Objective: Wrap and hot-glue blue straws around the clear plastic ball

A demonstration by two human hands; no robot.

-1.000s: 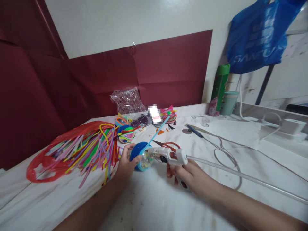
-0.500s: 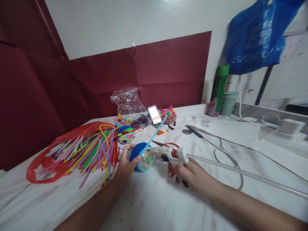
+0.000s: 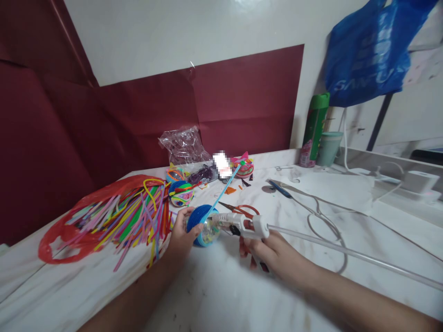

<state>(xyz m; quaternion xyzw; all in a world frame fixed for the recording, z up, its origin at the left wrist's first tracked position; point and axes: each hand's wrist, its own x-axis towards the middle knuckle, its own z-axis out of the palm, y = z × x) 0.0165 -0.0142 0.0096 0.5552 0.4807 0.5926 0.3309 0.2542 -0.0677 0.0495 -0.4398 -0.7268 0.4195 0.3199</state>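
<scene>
Closed around a clear ball (image 3: 209,232) partly wrapped in blue pipe cleaners is my left hand (image 3: 184,230). A light blue pipe cleaner (image 3: 224,190) sticks up and away from the ball, its lower end by my left thumb. My right hand (image 3: 266,249) grips the handle of a white hot glue gun (image 3: 242,225), whose nozzle points left at the ball's uncovered side; whether the tip touches cannot be made out. A long clear glue stick (image 3: 346,250) runs out of the gun's back. Orange-handled scissors (image 3: 245,210) lie just behind the gun.
A red plastic bag (image 3: 51,244) spills many coloured pipe cleaners (image 3: 131,221) at left. Decorated balls (image 3: 182,193) and a phone with a blurred screen (image 3: 222,166) stand behind. A blue-handled tool (image 3: 281,189), a cable (image 3: 325,221), a spray can (image 3: 314,131) and a cup (image 3: 330,148) are at right.
My right hand and the glue gun have shifted slightly left, bringing the nozzle further over the ball. My left hand and the ball stay nearly still.
</scene>
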